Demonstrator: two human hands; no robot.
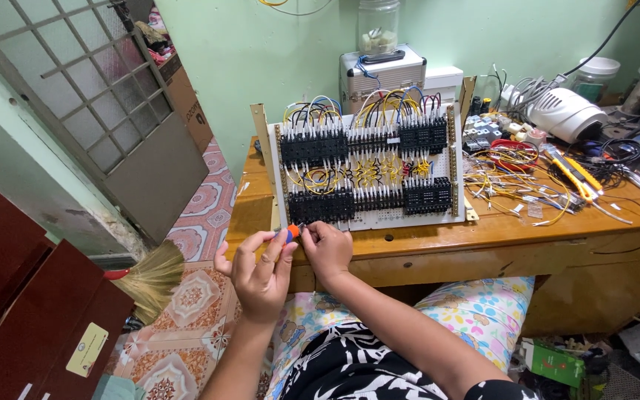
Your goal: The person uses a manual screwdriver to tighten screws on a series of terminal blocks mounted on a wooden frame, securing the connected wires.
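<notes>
Left hand and right hand meet at the lower left corner of the wiring panel, each grip closed on a small orange-handled tool held between them. The panel stands just above both grips on the wooden surface; loose wires lie well right.

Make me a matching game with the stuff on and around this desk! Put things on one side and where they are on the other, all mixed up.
Things:
1. small orange tool
2. broom
3. silver case
4. glass jar

Places:
A. on top of the silver case
B. between the left hand and the right hand
C. behind the wiring board, by the green wall
D. down on the patterned floor, left of the desk

Pairs: 1-B, 2-D, 3-C, 4-A
</notes>
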